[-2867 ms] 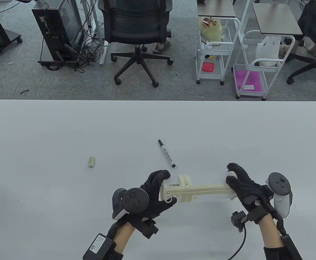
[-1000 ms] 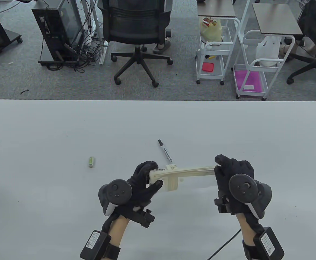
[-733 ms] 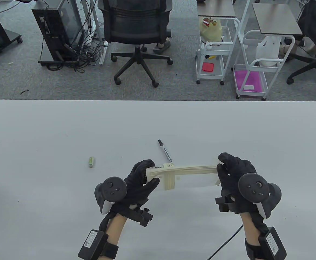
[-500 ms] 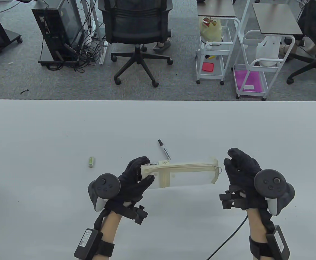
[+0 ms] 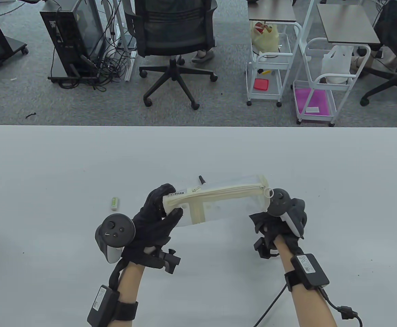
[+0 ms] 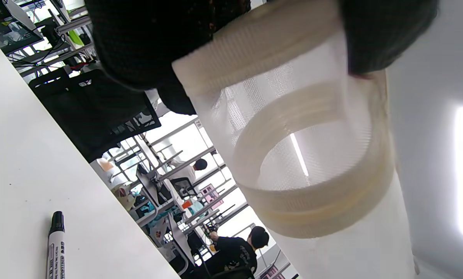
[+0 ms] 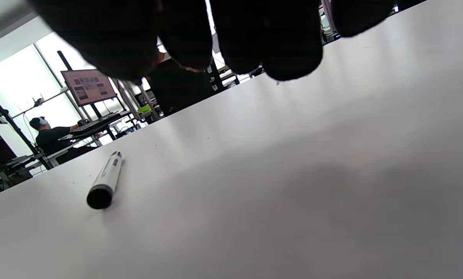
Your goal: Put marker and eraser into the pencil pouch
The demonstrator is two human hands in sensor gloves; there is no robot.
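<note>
My left hand (image 5: 167,206) grips the left end of the cream mesh pencil pouch (image 5: 225,204) and holds it level above the table. The zipper pull ring (image 5: 269,193) sits at the pouch's right end. In the left wrist view the pouch (image 6: 312,155) hangs from my fingers (image 6: 157,38). My right hand (image 5: 266,223) is just below the pouch's right end and holds nothing. The black-and-white marker (image 5: 201,178) lies behind the pouch with only its tip showing. It also shows in the left wrist view (image 6: 55,248) and the right wrist view (image 7: 105,182). The small green eraser (image 5: 115,203) lies to the left.
The white table (image 5: 48,163) carries only these objects. Beyond its far edge stand an office chair (image 5: 174,37), a computer tower (image 5: 72,37) and two white trolleys (image 5: 270,68).
My right hand drew the zipper pull to the pouch's right end, let go and dropped below that end. My left hand carried the pouch farther away, covering most of the marker.
</note>
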